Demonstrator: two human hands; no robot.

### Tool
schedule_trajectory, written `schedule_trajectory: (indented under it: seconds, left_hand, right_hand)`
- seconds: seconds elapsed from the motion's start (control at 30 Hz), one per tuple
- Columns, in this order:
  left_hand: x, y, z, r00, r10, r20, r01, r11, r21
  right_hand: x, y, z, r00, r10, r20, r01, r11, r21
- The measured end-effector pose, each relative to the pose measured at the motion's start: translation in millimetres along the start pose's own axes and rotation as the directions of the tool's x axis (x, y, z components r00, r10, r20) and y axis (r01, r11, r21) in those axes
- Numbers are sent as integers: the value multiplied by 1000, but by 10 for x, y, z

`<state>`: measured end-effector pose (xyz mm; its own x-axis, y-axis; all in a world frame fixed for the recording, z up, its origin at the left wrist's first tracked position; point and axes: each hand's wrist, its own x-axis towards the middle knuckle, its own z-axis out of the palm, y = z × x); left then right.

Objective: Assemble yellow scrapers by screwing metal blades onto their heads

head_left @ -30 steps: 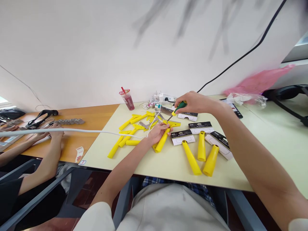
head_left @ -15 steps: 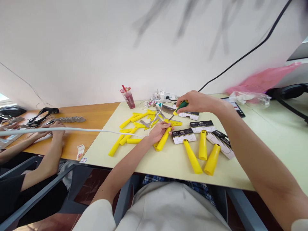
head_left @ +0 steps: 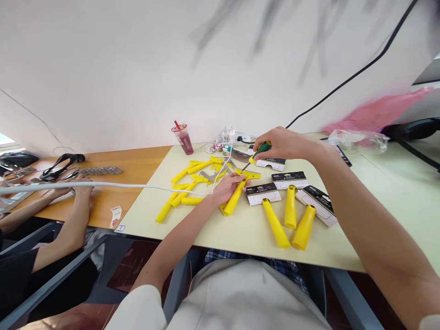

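L grip clamped on yel scraper | R grip clamped on grn screwdriver | wht cable nr L

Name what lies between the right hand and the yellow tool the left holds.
A screwdriver, in the head view: gripped by the right hand, it slants down toward the yellow tool.

Head camera: and we're up at head height, gazing forward and steeply down!
Shirt: right under the lens, closest of all, filling the bottom middle.
Hands: left hand and right hand land near mid-frame, close in.
Pale table: seen slantwise from above, front edge nearest.
Wall: dead ahead, farther off, sweeping across the top!
Wooden table: caught wide, off to the left.
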<state>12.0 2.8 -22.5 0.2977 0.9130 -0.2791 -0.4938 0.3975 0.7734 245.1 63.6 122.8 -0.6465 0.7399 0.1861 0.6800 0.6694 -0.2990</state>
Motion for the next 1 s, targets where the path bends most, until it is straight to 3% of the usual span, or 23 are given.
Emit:
schedule_trajectory:
  seconds: [1.0]
  left_hand:
    - [-40, 0, 58, 999, -1, -39, 2, 999, 39]
  right_hand:
    - [-30, -60, -35, 1000, 12, 17, -12, 1000, 5]
